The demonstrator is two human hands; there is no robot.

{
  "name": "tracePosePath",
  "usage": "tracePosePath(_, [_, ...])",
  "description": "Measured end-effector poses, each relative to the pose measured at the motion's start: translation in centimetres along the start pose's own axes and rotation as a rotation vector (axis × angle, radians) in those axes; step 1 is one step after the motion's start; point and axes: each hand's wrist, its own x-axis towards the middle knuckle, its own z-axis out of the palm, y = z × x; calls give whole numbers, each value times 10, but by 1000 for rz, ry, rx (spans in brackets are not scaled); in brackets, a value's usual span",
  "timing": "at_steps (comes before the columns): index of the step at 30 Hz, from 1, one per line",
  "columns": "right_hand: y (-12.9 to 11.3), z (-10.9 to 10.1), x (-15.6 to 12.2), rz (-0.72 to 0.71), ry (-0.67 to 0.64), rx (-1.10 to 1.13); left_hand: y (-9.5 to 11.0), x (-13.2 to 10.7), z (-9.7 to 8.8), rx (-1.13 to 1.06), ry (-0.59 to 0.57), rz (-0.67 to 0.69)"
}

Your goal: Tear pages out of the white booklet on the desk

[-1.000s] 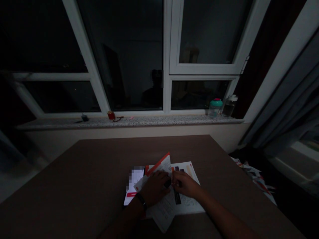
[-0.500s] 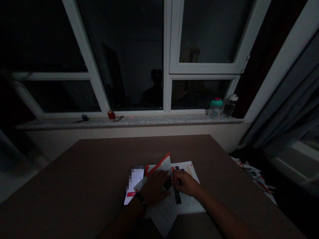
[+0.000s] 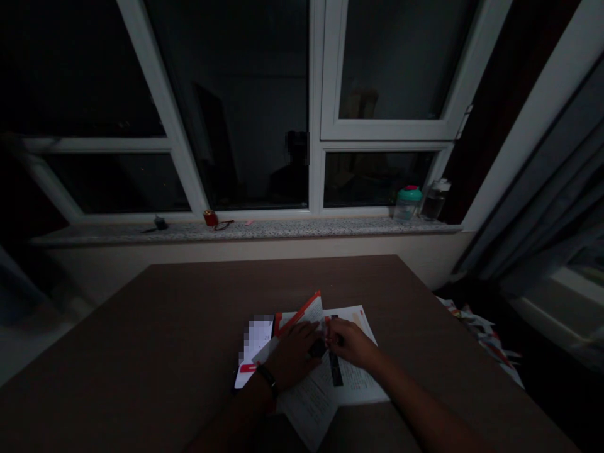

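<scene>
A printed booklet or set of pages [image 3: 363, 387] lies on the table, a dark picture strip down one page. Over its left part rests a loose-looking sheet [image 3: 309, 409], set at a slant, its raised top corner edged in red. My left hand [image 3: 292, 355] presses on this sheet with the fingers stretched out, a dark band on the wrist. Just right of it, my right hand [image 3: 349, 343] is closed with fingertips pinched by the sheet's right edge; what they hold is too dark to make out. A lit phone-like screen [image 3: 257, 340] lies left of the pages, partly under the sheet.
The brown table [image 3: 189, 327] reaches to the wall below a window. On the stone sill [image 3: 283, 228] stand a teal-lidded bottle [image 3: 408, 202], a clear bottle [image 3: 435, 200], a red can-like object [image 3: 210, 218] and a small dark item [image 3: 160, 223]. Papers [image 3: 486, 340] lie beyond the table's right edge.
My right hand has shifted very slightly beside the sheet's edge. My left hand stays on the sheet, and the sheet's red corner has dipped a little.
</scene>
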Motion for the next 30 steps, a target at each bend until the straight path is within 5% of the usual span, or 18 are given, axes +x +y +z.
tracePosePath(4, [-5, 0, -3, -38, -50, -11, -2, 0, 2, -6, 6, 29])
tracePosePath(12, [2, -4, 10, 59, 92, -47, -5, -2, 2, -17, 25, 17])
tracePosePath(19, [-4, -3, -3, -30, -55, -14, 2, 2, -7, -24, 36, 62])
tracePosePath(25, [2, -2, 10, 58, 83, -63, 4, 1, -6, -6, 40, 36])
tracePosePath(30, [-1, -7, 5, 43, 58, -49, 4, -1, -7, 11, -17, 44])
